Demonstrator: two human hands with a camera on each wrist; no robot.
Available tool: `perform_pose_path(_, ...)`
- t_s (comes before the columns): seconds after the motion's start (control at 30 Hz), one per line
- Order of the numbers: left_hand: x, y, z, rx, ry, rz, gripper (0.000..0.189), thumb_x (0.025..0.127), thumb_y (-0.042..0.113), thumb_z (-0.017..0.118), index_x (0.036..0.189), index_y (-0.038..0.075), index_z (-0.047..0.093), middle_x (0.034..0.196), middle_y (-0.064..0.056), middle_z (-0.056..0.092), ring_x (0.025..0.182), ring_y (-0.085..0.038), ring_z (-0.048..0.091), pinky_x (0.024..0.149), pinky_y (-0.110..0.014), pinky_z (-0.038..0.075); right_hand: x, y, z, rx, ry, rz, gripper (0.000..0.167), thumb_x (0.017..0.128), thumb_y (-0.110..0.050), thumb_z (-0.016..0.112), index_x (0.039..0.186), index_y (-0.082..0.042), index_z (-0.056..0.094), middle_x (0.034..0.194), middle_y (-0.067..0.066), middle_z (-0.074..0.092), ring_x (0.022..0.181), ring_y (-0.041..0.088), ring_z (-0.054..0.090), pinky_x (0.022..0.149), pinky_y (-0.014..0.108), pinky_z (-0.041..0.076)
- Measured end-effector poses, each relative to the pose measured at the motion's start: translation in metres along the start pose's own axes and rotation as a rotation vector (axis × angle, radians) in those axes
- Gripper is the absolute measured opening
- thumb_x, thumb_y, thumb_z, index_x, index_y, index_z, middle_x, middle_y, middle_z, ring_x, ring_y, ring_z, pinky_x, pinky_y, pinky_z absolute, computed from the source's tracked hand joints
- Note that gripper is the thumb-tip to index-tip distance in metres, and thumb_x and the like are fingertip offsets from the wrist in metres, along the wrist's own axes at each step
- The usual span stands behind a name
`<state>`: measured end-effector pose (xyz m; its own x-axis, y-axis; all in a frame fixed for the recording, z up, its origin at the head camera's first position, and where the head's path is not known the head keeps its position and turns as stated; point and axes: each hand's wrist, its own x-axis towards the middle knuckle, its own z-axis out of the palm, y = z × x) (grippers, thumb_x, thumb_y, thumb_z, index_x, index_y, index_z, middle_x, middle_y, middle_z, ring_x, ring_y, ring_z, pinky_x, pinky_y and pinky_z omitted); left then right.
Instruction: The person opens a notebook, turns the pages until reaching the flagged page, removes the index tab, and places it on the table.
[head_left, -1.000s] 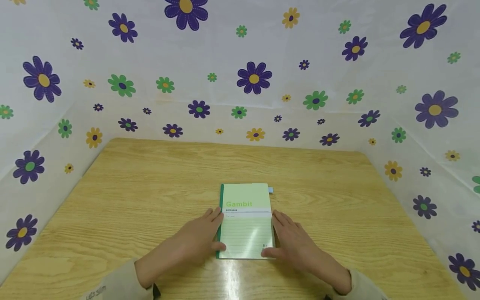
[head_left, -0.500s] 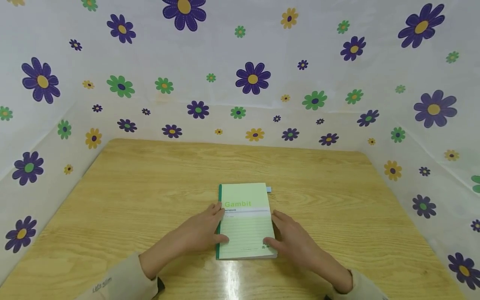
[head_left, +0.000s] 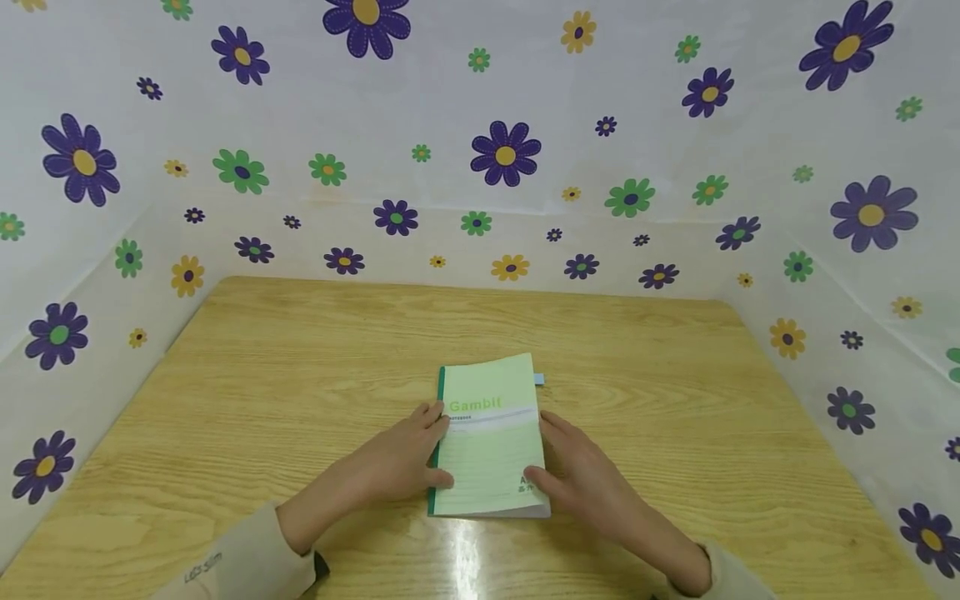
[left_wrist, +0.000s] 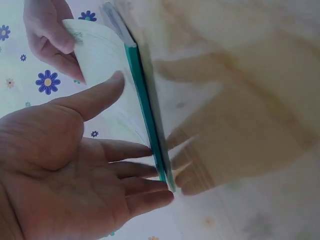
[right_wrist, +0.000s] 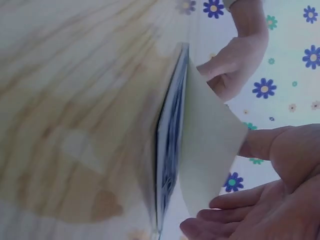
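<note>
A pale green notebook (head_left: 487, 454) marked "Gambit" lies on the table, its dark green spine (left_wrist: 142, 100) to the left. My left hand (head_left: 401, 454) rests at that spine, fingers straight against it and thumb over the front cover. At the opposite edge my right hand (head_left: 588, 475) pinches the cover, thumb on top. The cover (right_wrist: 210, 135) is bent up off the page block (right_wrist: 170, 140), leaving a wedge-shaped gap in the right wrist view. My right fingertips are partly hidden in the head view.
A small pale blue tab (head_left: 538, 379) sticks out at the notebook's upper right. The wood-grain table (head_left: 300, 350) extends around it. White flowered cloth (head_left: 420, 100) stands along the back and both sides.
The cover's right side has risen off the pages, with my right thumb on it and the right hand slightly higher. My left hand stays by the spine.
</note>
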<state>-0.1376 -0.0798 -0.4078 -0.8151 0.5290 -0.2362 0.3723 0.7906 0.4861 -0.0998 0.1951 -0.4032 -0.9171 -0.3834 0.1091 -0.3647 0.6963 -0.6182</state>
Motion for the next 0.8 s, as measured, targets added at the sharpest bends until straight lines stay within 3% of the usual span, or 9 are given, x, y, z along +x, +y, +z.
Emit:
perform_pose_path(0.17, 0.011, -0.003, -0.001, -0.044, 0.118, 0.011, 0.078, 0.100, 0.045, 0.068, 0.156, -0.002, 0.041, 0.167, -0.022, 0.023, 0.155, -0.039, 0.020, 0.118, -0.054, 0.034, 0.000, -0.005, -0.001, 0.103, 0.050, -0.027, 0.060, 0.101, -0.020, 0.069, 0.152, 0.002, 0.047, 0.158, 0.022, 0.043, 0.144, 0.042, 0.042, 0.110, 0.062, 0.041)
perform_pose_path(0.33, 0.018, 0.009, -0.011, -0.190, 0.201, 0.065, 0.075, 0.104, 0.045, 0.061, 0.159, 0.002, 0.036, 0.168, -0.014, 0.026, 0.154, -0.033, 0.026, 0.120, -0.052, 0.031, 0.001, -0.011, -0.004, 0.179, 0.042, -0.029, 0.053, 0.110, -0.022, 0.052, 0.156, 0.003, 0.040, 0.163, 0.017, 0.037, 0.135, 0.037, 0.052, 0.103, 0.059, 0.048)
perform_pose_path(0.47, 0.020, 0.021, -0.019, -0.284, 0.232, 0.135, 0.076, 0.105, 0.048, 0.057, 0.161, 0.003, 0.033, 0.169, -0.009, 0.026, 0.154, -0.028, 0.027, 0.122, -0.049, 0.028, 0.004, -0.013, -0.006, 0.221, 0.024, -0.069, 0.049, 0.112, -0.015, 0.045, 0.158, 0.001, 0.037, 0.165, 0.014, 0.034, 0.137, 0.035, 0.051, 0.103, 0.059, 0.047)
perform_pose_path(0.57, 0.021, 0.030, -0.025, -0.331, 0.241, 0.174, 0.078, 0.105, 0.053, 0.054, 0.163, 0.007, 0.030, 0.170, -0.005, 0.023, 0.154, -0.023, 0.024, 0.122, -0.048, 0.027, 0.007, -0.014, -0.007, 0.252, 0.013, -0.112, 0.050, 0.111, -0.012, 0.045, 0.160, -0.003, 0.036, 0.166, 0.011, 0.033, 0.148, 0.034, 0.037, 0.108, 0.061, 0.043)
perform_pose_path(0.67, 0.023, 0.037, -0.030, -0.340, 0.243, 0.202, 0.078, 0.105, 0.056, 0.052, 0.163, 0.009, 0.028, 0.171, -0.003, 0.019, 0.155, -0.022, 0.021, 0.122, -0.049, 0.027, 0.011, -0.017, -0.008, 0.276, -0.009, -0.136, 0.051, 0.112, -0.015, 0.044, 0.162, -0.008, 0.034, 0.168, 0.006, 0.030, 0.151, 0.031, 0.032, 0.109, 0.062, 0.041)
perform_pose_path(0.8, 0.024, 0.041, -0.035, -0.324, 0.241, 0.231, 0.078, 0.106, 0.055, 0.050, 0.163, 0.007, 0.027, 0.171, -0.007, 0.016, 0.156, -0.026, 0.019, 0.123, -0.050, 0.025, 0.015, -0.022, -0.008, 0.287, -0.044, -0.161, 0.052, 0.112, -0.016, 0.043, 0.163, -0.013, 0.034, 0.170, 0.000, 0.025, 0.148, 0.026, 0.038, 0.107, 0.056, 0.046)
